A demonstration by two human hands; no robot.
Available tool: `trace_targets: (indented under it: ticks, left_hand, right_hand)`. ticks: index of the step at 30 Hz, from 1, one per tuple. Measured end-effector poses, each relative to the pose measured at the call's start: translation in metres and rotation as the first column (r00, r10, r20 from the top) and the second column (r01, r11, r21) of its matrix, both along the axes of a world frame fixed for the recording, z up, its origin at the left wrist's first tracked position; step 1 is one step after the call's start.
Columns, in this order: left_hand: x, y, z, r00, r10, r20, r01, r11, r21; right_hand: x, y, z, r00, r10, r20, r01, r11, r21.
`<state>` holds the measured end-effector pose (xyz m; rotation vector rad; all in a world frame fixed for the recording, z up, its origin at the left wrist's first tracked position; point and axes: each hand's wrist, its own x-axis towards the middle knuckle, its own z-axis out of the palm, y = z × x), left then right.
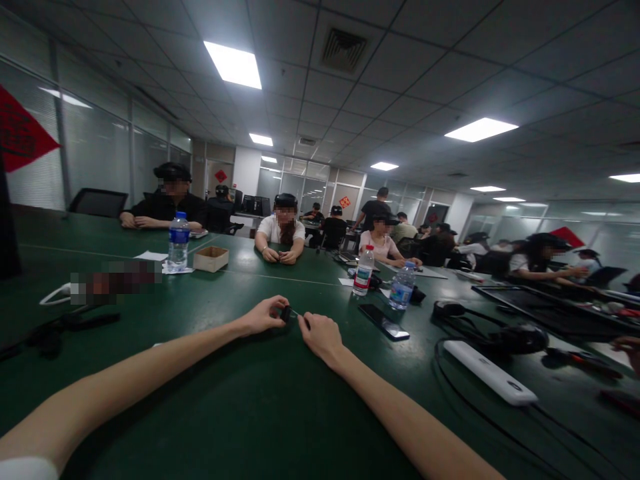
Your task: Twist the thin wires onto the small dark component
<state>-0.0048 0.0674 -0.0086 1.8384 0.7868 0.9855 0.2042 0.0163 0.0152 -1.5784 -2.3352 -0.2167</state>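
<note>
Over the green table (240,387), my left hand (264,316) pinches a small black block (285,314) between thumb and fingertips. Its exact kind is too small to make out. My right hand (323,338) is closed just to the right, fingers curled round a thin, shiny metal rod (295,313). The rod points left at the black block; whether its tip touches the block I cannot tell. Its other end is hidden inside my right fingers.
A phone (384,322), two bottles (363,270) and a white power strip (490,372) with a black cable lie or stand to the right. Beyond my left hand are a cardboard box (211,259) and a water bottle (179,241). Several people sit around the tables.
</note>
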Motion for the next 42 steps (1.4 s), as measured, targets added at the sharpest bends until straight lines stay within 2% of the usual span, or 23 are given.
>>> trace_targets:
  ticks: [6, 12, 19, 27, 31, 37, 42]
  left_hand:
    - [0.0, -0.004, 0.004, 1.0, -0.026, -0.013, 0.026, 0.999, -0.037]
    - [0.001, -0.005, 0.007, 0.999, 0.021, -0.031, -0.021, 1.0, 0.008]
    - [0.002, -0.008, 0.01, 0.999, -0.023, -0.045, 0.02, 0.998, -0.057]
    - [0.003, -0.007, 0.011, 0.994, 0.056, -0.095, -0.058, 0.998, -0.01]
    - [0.002, -0.005, 0.01, 0.992, 0.062, -0.107, -0.065, 0.998, -0.021]
    - [0.001, -0.006, 0.011, 0.988, 0.082, -0.133, -0.081, 0.997, 0.013]
    - [0.001, -0.004, 0.01, 0.987, 0.074, -0.141, -0.068, 0.997, 0.046]
  right_hand:
    - [0.0, -0.002, 0.002, 1.0, 0.007, -0.015, -0.007, 1.0, -0.001]
    - [-0.003, -0.005, 0.005, 0.997, -0.074, 0.023, 0.073, 0.996, 0.043]
    - [-0.003, -0.007, 0.007, 0.999, -0.047, -0.017, 0.047, 0.999, 0.024]
    - [-0.002, -0.007, 0.006, 1.0, -0.021, -0.005, 0.021, 1.0, 0.005]
    - [-0.002, -0.006, 0.005, 1.0, -0.007, 0.02, 0.008, 0.999, -0.034]
    - [-0.002, -0.006, 0.007, 0.997, -0.053, 0.054, 0.056, 0.997, -0.056]
    - [-0.003, -0.006, 0.006, 0.997, -0.046, 0.054, 0.048, 0.998, -0.029]
